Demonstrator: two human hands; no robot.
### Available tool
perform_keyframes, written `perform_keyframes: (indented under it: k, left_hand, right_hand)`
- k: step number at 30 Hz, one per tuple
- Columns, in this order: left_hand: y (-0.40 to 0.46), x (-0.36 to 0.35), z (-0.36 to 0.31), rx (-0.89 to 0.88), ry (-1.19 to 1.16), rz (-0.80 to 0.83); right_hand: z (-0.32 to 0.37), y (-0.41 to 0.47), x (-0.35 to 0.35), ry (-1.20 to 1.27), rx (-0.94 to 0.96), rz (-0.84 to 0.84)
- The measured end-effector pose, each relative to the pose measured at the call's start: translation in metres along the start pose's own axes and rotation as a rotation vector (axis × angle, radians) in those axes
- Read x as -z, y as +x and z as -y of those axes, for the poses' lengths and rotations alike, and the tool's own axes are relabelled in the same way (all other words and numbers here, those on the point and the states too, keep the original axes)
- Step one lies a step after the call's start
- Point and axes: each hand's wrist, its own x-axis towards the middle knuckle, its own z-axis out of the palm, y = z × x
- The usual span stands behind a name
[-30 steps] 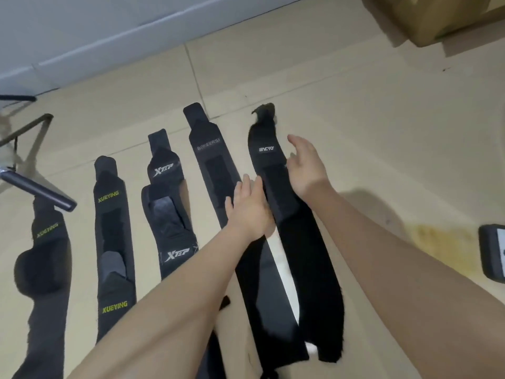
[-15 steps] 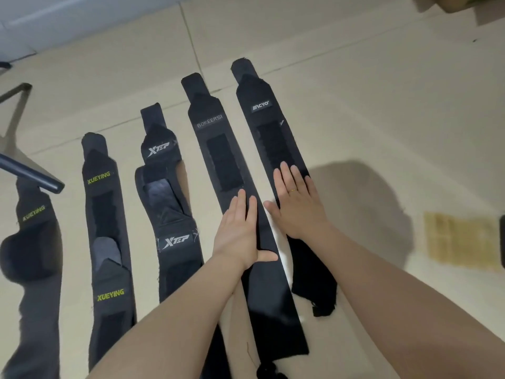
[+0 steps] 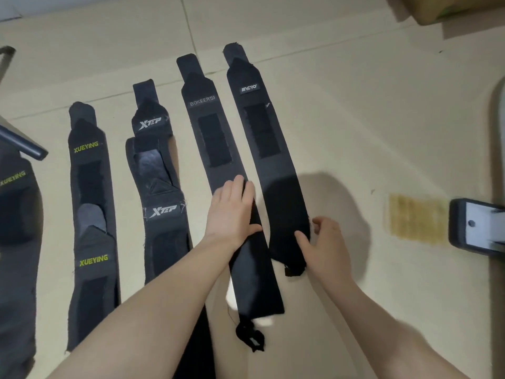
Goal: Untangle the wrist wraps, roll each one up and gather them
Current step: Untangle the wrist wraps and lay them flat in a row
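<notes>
A: Hands first. Left hand (image 3: pixel 232 212), status?

B: Flat, fingers straight and together, palm down on the long black fabric wrist wrap with the grey BOKEERSI lettering (image 3: pixel 216 149). Pressing on its middle stretch, thumb out toward the right.

A: Right hand (image 3: pixel 325 247)?

B: At the near end of the black fabric wrist wrap with the small white IIACYO label (image 3: pixel 270 160). Thumb lies on top of the strap, fingers curl at its right edge. Looks like a pinch on the strap end; the underside is hidden.

A: Where do the wraps lie?

B: All flat on the pale beige tiled floor (image 3: pixel 355 119), in a row, lengthwise away from the person, not rolled. Left to right: black wrap with yellow-green XUEYING print cut off by the left edge (image 3: pixel 16 228), a second black XUEYING-printed strap (image 3: pixel 90 214), a black pair with white XTEP logos, one overlapping the other (image 3: pixel 158 201), then BOKEERSI, then IIACYO furthest right.

A: Touching each other?

B: BOKEERSI and IIACYO are just beside each other, narrow gap. A small black loop (image 3: pixel 250 335) trails off the BOKEERSI near end.

A: Other stuff?

B: Dark metal tube (image 3: pixel 24 144) at the left, over the cut-off wrap. Yellowish stain patch (image 3: pixel 415 218) on the floor right. Dark grey block with a white face (image 3: pixel 475 228) at the right edge. Cardboard box corner (image 3: pixel 437 8) top right.
</notes>
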Motion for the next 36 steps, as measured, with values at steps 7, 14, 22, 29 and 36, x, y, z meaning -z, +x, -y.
perform_keyframes:
  k: [7,14,22,29,36]
  left_hand:
    - [-0.070,-0.036,-0.031,-0.104,-0.154,-0.004]
    - [-0.079,-0.027,-0.033,-0.053,-0.197,0.178]
    - [-0.158,-0.007,0.049,0.010,-0.369,0.184]
    - [-0.310,-0.008,0.182,0.374,-0.479,0.220]
    - [-0.460,-0.011,0.285,0.539,-0.541,0.150]
  right_hand:
    - [-0.010,-0.026,-0.011,-0.386,0.470,0.124]
    - [-0.021,-0.030,0.014,-0.521,0.401,0.126]
    - [0.062,-0.095,-0.016,-0.294,0.686,0.240]
    - [0.169,-0.202,-0.100,-0.427,1.108,0.498]
    - [0.285,-0.319,-0.177,-0.613,1.309,0.745]
